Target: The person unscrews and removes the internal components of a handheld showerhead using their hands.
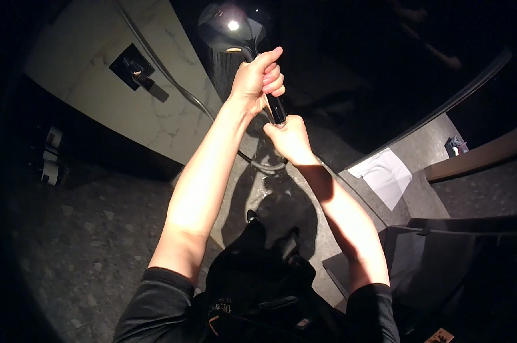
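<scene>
Both my hands are closed around the black handle (pixel 277 108) of a hand shower, held out in front of me. My left hand (pixel 253 83) wraps the handle just below the round shower head (pixel 227 28), its thumb pointing up. Lower down, my right hand (pixel 291 139) grips the handle's bottom end. From there a grey hose (pixel 187 94) loops beneath my hands and runs up along the marble wall at the left. Fine streaks, apparently water, show below the shower head against the dark background.
A black square wall plate with a lever (pixel 134 67) sits on the marble wall (pixel 93 86). Wet patches shine on the floor between my feet. At the right lie a white cloth (pixel 384 174) and a small dark object (pixel 456 146). White-banded containers (pixel 50 171) stand at the far left.
</scene>
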Demonstrator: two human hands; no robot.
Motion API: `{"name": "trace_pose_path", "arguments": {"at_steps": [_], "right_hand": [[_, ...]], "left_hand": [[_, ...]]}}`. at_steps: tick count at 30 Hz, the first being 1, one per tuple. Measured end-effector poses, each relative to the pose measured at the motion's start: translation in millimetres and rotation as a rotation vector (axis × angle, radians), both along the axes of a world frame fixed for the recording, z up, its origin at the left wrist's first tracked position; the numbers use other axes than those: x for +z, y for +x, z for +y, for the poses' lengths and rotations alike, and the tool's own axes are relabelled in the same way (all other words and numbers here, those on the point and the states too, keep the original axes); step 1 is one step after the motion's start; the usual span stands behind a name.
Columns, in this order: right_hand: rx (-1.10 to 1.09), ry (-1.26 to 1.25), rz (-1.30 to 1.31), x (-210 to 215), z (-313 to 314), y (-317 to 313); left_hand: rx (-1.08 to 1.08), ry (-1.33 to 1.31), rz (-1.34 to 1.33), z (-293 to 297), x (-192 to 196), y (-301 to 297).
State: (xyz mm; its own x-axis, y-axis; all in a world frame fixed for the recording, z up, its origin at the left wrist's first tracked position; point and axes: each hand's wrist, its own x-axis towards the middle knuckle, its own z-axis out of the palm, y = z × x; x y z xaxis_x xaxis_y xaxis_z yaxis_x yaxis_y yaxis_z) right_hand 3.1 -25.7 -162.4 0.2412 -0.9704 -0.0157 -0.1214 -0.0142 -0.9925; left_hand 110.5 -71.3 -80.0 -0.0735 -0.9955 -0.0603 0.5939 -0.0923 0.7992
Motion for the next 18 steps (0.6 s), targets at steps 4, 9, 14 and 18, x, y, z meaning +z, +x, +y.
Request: {"name": "trace_pose_path", "arguments": {"at_steps": [4,9,14,18], "right_hand": [[0.092,0.006,-0.037,2.9,-4.9,-0.4],[0.179,0.045,-0.07,12.8,-6.8,-3.9],[0.229,-0.025,-0.174,16.6,-2.7,-13.5],[0.301,0.082,-0.287,14.7,-6.6,-23.5]], "left_hand": [[-0.107,-0.017,0.059,-11.9,-3.7,8.1],[-0.139,-0.04,0.05,-16.5,3.8,12.4],[-0.128,-0.1,0.036,-15.1,11.9,18.4],[-0.137,-0.106,-0.008,-12.3,17.5,22.2]]}}
